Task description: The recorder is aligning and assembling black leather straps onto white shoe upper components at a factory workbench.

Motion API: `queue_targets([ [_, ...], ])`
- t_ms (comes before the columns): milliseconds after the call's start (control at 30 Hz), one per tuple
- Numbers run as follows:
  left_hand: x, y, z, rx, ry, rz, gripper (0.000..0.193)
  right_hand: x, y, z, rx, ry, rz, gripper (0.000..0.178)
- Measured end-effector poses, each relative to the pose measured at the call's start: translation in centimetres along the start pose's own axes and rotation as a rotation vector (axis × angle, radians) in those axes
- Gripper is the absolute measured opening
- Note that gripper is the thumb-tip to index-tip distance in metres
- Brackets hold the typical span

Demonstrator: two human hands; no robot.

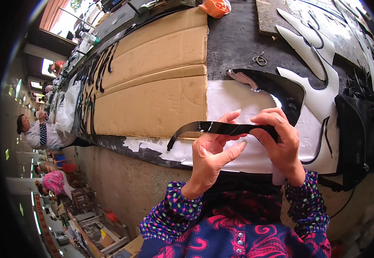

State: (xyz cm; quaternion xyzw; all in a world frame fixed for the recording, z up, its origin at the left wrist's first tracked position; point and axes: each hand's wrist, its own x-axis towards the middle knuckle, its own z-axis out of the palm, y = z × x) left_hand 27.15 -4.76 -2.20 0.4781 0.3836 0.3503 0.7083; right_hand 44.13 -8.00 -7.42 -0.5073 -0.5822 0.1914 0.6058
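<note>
A narrow, glossy black strip (221, 127), bent down at its left end, is held up in front of me above the table's near edge. My right hand (283, 146) pinches its right end between thumb and fingers. With its fingers behind the strip's middle, my left hand (210, 161) supports it, the thumb stretched out below. Just beyond my hands, a shiny black curved piece (292, 96) with a jagged edge lies on a white sheet (223, 96). Folded pink material (243, 79) rests at its left tip.
Brown cardboard (152, 86) covers the table's left part, with several black strips (103, 73) laid out beyond it. White curved pieces (324, 92) and a black bag (350, 137) lie at right. An orange bundle (216, 7) sits far back. Another person (49, 133) stands at far left.
</note>
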Motion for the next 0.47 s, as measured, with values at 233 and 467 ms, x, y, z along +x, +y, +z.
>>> queue_targets([
  [233, -0.15, 0.24, 0.48, 0.061, 0.031, 0.055, 0.051, 0.25, 0.02, -0.21, -0.028, 0.005, -0.11, 0.03],
  [467, -0.66, 0.38, 0.54, 0.205, 0.054, 0.044, 0.047, 0.56, -0.34, -0.32, 0.026, -0.005, -0.163, 0.03],
])
